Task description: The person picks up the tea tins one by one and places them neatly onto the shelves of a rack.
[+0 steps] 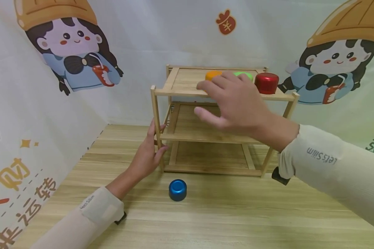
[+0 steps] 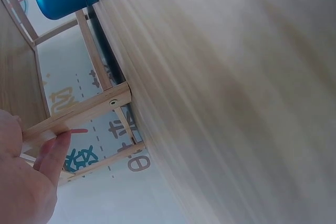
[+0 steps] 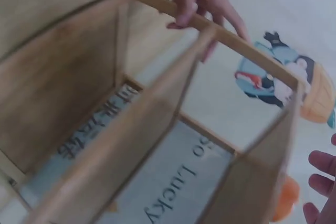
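My left hand [image 1: 147, 152] grips the front left post of a three-tier wooden rack [image 1: 205, 138], with its thumb on the near side and fingers behind. In the left wrist view that hand [image 2: 26, 177] pinches the post [image 2: 84, 111]. My right hand [image 1: 237, 100] is raised before the top shelf, fingers spread and nothing in its grasp. Behind it, on the top shelf, are a red metallic cylinder [image 1: 266, 83], a partly hidden orange one [image 1: 212, 75] and a mostly hidden green one [image 1: 244, 74]. A blue metallic cylinder [image 1: 177, 190] stands on the wooden tabletop in front of the rack.
The wood-grain tabletop [image 1: 237, 211] extends around the rack. A white printed backdrop [image 1: 137, 34] with cartoon figures and lettering rises behind and at the left. The rack's middle shelf [image 1: 187, 121] and bottom shelf [image 1: 208, 155] lie below the right hand.
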The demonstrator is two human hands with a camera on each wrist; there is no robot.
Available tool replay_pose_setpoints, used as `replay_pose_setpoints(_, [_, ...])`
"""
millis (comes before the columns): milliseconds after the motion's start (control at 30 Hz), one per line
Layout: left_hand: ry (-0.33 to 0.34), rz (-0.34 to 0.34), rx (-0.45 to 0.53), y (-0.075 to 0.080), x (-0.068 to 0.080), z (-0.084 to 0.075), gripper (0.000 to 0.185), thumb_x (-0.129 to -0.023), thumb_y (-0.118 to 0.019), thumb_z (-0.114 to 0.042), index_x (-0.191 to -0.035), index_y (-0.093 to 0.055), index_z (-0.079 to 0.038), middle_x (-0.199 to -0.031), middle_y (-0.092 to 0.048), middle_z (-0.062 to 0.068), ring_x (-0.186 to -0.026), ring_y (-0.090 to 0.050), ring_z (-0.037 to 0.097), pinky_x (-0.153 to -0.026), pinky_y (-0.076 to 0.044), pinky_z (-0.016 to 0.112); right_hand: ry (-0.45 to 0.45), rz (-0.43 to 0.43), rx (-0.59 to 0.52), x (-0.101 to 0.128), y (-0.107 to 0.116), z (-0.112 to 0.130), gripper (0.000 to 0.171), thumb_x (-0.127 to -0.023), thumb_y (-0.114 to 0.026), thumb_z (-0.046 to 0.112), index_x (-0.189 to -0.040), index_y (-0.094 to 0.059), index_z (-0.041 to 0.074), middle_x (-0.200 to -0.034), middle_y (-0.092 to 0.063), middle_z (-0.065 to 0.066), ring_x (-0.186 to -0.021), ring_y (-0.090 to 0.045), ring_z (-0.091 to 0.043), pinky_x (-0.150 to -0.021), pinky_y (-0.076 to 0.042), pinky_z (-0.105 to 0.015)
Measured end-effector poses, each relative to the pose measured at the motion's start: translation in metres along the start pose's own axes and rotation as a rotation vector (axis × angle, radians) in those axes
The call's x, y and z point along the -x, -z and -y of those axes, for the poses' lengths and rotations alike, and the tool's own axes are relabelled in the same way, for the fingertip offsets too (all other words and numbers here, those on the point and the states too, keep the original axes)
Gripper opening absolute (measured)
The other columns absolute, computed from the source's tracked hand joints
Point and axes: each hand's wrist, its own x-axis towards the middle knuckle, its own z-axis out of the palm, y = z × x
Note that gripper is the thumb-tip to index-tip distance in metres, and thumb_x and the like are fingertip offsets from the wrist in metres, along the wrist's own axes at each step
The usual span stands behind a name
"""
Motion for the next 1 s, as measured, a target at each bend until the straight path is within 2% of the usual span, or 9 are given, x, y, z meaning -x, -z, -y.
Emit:
replay_pose_setpoints(100, [0.005, 0.002, 0.006, 0.000, 0.000, 0.000, 0.104, -0.095, -0.068, 0.002, -0.164, 0.006, -0.019, -0.158, -0.042, 0.014, -0.094, -0.072, 0.032, -0.064, -0.063, 0.027, 0.058, 0.021, 0.008, 0.009, -0.008, 0.007, 0.054, -0.095, -0.055, 0.054, -0.126, -0.067, 0.011, -0.109, -0.073, -0.011, -0.103, -0.061, -0.033, -0.080, -0.052, -0.049])
replay_pose_setpoints(233, [0.007, 0.002, 0.015, 0.000, -0.001, -0.001, 0.104, -0.095, -0.068, 0.002, -0.164, 0.006, -0.020, -0.158, -0.043, 0.015, -0.093, -0.072, 0.033, -0.063, -0.063, 0.027, 0.089, 0.033, -0.009, 0.018, -0.020, 0.013, 0.051, -0.094, -0.057, 0.052, -0.125, -0.068, 0.012, -0.109, -0.074, -0.010, -0.103, -0.063, -0.032, -0.083, -0.054, -0.047])
replay_pose_setpoints(433, [0.011, 0.008, 0.016, 0.001, -0.001, -0.001, 0.103, -0.095, -0.067, 0.001, -0.164, 0.006, -0.020, -0.157, -0.043, 0.016, -0.093, -0.072, 0.033, -0.064, -0.063, 0.027, 0.127, 0.050, -0.033, 0.030, -0.045, 0.023, 0.054, -0.093, -0.056, 0.054, -0.125, -0.069, 0.013, -0.103, -0.073, -0.006, -0.096, -0.062, -0.028, -0.075, -0.054, -0.041])
replay_pose_setpoints(633, [0.029, 0.018, 0.015, 0.001, 0.001, -0.001, 0.103, -0.096, -0.067, 0.001, -0.164, 0.007, -0.022, -0.158, -0.042, 0.016, -0.094, -0.072, 0.033, -0.064, -0.063, 0.027, 0.140, 0.099, -0.039, 0.043, -0.068, 0.038, 0.055, -0.094, -0.054, 0.056, -0.126, -0.068, 0.015, -0.106, -0.073, -0.004, -0.096, -0.063, -0.025, -0.070, -0.051, -0.039])
replay_pose_setpoints(1000, [0.033, 0.021, 0.007, 0.001, 0.001, -0.002, 0.102, -0.096, -0.067, 0.000, -0.164, 0.007, -0.022, -0.159, -0.042, 0.013, -0.096, -0.071, 0.033, -0.063, -0.062, 0.025, 0.135, 0.175, -0.067, 0.067, -0.110, 0.064, 0.053, -0.096, -0.052, 0.058, -0.129, -0.067, 0.020, -0.110, -0.072, 0.000, -0.102, -0.064, -0.021, -0.079, -0.055, -0.041])
